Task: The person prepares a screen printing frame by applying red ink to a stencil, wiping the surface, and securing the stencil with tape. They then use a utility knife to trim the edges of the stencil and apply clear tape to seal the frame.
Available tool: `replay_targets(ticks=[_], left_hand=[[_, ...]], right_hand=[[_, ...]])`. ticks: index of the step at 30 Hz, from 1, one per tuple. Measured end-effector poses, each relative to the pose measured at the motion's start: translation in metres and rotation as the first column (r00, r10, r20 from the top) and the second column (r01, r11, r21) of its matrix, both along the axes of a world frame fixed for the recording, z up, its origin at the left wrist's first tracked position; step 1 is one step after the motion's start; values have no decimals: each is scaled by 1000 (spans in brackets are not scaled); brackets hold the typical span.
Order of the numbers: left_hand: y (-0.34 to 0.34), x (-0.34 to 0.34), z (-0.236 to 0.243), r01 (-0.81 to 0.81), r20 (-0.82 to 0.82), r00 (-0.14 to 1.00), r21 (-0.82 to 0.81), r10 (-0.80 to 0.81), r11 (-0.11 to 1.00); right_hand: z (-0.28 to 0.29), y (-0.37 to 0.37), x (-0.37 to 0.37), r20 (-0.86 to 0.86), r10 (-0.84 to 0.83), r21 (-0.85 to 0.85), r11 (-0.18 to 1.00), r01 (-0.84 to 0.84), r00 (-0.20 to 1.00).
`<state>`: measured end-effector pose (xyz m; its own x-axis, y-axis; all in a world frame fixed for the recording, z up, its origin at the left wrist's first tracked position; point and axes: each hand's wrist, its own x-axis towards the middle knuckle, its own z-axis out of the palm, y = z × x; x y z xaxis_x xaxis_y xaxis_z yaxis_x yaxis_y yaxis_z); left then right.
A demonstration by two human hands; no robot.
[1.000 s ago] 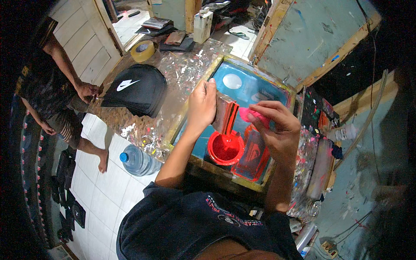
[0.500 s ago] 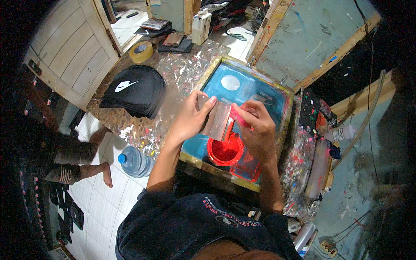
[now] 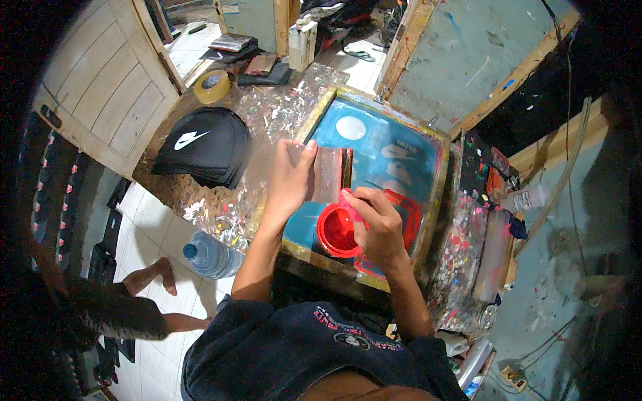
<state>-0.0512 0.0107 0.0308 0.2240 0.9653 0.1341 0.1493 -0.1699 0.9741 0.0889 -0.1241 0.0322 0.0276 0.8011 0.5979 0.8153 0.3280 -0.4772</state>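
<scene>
A print workshop — paint-spattered bench [image 3: 221, 200], framed blue printing screen [image 3: 394, 147].

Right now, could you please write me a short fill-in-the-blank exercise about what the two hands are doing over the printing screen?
1. The left hand holds a flat squeegee above the ____ printing screen.
2. The open tub under the right hand holds ____ ink.
3. A black cap lies to the person's ____ of the screen.

Missing words: blue; red; left

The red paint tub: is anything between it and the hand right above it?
Nothing visible does. The right hand hovers at the red paint tub's rim, while the left hand holds a squeegee just above.
</scene>
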Motion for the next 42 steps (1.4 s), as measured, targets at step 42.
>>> replay_targets(ticks=[42], left_hand=[[-1,0,-8,-116,-27,992,155,122,981]], right_hand=[[12,7,-6,14,-70,21,997,70,997]])
